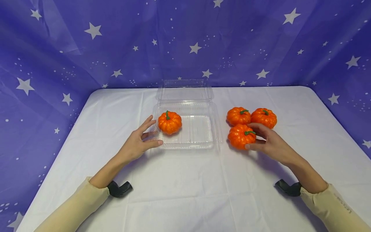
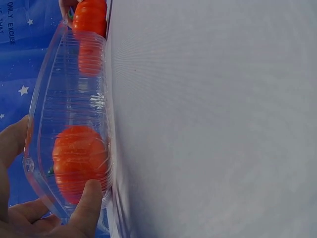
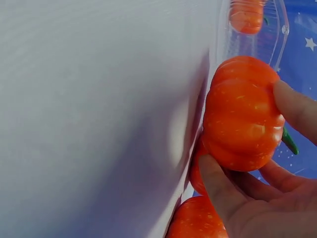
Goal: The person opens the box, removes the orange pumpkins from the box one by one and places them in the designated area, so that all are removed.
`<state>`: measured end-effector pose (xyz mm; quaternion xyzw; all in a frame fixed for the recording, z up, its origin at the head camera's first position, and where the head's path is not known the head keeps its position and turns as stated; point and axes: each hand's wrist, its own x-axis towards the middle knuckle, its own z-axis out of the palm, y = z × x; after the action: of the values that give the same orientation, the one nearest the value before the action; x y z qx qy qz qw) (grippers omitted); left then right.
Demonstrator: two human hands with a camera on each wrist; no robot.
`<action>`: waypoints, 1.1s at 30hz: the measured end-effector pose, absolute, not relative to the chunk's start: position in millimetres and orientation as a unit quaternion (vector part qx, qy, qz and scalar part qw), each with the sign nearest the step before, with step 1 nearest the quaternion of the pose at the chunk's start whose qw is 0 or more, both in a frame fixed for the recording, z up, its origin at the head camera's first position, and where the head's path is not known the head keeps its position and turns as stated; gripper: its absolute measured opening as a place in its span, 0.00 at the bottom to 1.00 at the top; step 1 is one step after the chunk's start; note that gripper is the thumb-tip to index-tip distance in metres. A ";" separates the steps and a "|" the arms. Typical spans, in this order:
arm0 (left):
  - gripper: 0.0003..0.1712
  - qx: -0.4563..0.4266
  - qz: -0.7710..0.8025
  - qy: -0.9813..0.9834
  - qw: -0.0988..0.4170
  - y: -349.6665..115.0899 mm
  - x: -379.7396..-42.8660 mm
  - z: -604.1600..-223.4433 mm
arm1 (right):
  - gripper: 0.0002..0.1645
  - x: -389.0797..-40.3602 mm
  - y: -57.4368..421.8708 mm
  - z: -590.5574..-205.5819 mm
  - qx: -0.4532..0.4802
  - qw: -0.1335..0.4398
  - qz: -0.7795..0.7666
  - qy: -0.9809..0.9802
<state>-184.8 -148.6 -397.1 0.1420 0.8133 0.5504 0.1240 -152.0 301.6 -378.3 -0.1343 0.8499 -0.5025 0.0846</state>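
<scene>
A clear plastic clamshell box (image 1: 197,129) lies with its lid folded back, and an orange toy pumpkin (image 1: 169,123) with a green stem sits in its left part. My left hand (image 1: 139,140) is at the box's left front corner, fingers spread and fairly straight. In the left wrist view its thumb (image 2: 88,206) lies against the clear wall. To the right of the box, my right hand (image 1: 271,141) grips another toy pumpkin (image 1: 240,137) between thumb and fingers. The right wrist view shows this pumpkin (image 3: 242,114) close up; whether it is off the table cannot be told.
Two more toy pumpkins, one on the left (image 1: 238,116) and one on the right (image 1: 264,118), stand right behind the gripped one. The open lid (image 1: 185,91) reaches toward the purple star-patterned curtain (image 1: 185,38). A white cloth (image 1: 179,183) covers the table.
</scene>
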 end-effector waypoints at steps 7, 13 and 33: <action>0.50 0.143 0.539 0.820 0.126 -149.3 -185.0 -396.9 | 0.40 -153.2 304.7 -380.1 -0.122 0.106 -0.479 0.863; 0.50 0.141 0.542 0.818 0.129 -149.1 -185.0 -396.6 | 0.40 -155.2 304.4 -380.3 -0.120 0.109 -0.473 0.866; 0.49 0.141 0.544 0.817 0.126 -148.7 -184.7 -397.5 | 0.41 -152.8 306.5 -379.4 -0.112 0.115 -0.477 0.864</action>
<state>-184.7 -148.7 -397.5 0.1406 0.8174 0.5442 0.1264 -152.8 306.5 -379.4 -0.1124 0.8638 -0.4775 0.1154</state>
